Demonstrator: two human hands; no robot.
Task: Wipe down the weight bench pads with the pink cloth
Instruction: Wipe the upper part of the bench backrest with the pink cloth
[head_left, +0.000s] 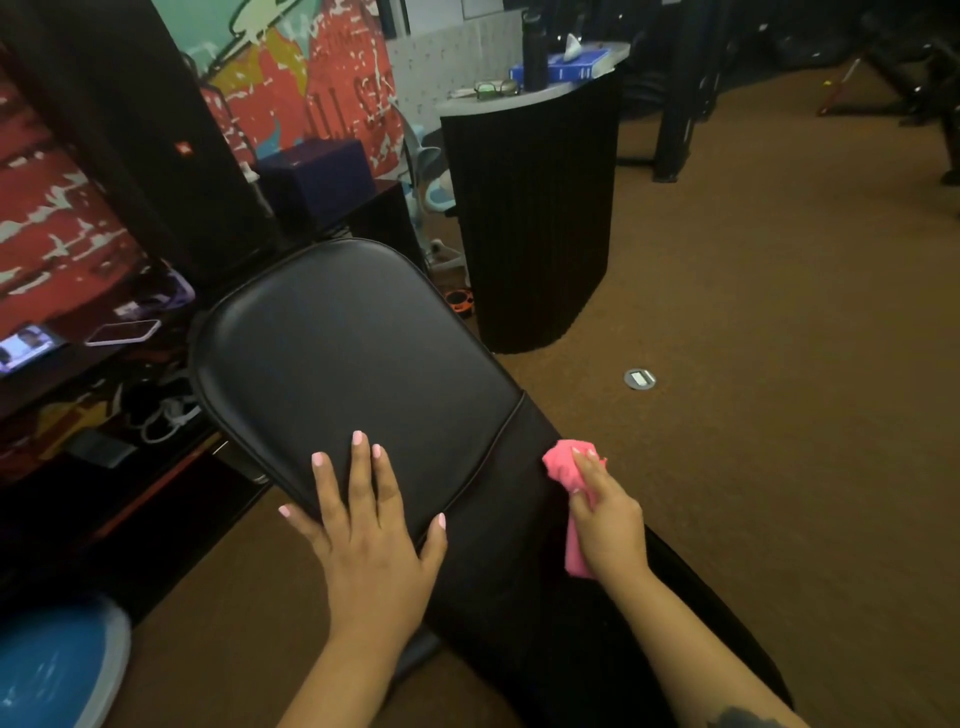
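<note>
Both hands are down on the bench. Her left hand (366, 525) lies flat with the fingers spread and straight, palm pressed on the near end of the black bench pad (343, 353) — it grips nothing. The right hand (605, 512) is curled round the pink cloth (563, 467), which is bunched up; one end pokes out past the fingertips and the other hangs below the palm. That cloth sits against the right edge of the bench, just past the piped seam where the broad pad meets the narrower black section (519, 571) running back toward her.

The pad itself is glossy, rounded at its far corners, and tilts away toward the painted red and teal wall (291, 83). Beyond it stands a dark ribbed counter (530, 218) with a black bottle (535, 52), a blue box (576, 65) and a pair of glasses (493, 88) on top. To the left, a low shelf holds a phone (122, 332) lying face down and a lit screen (23, 345) beside it. Brown carpet (753, 364) covers the floor — a small round metal plate (640, 379) is set into it, well apart from the bench. A blue rounded object (52, 670) shows at the lower left corner.
</note>
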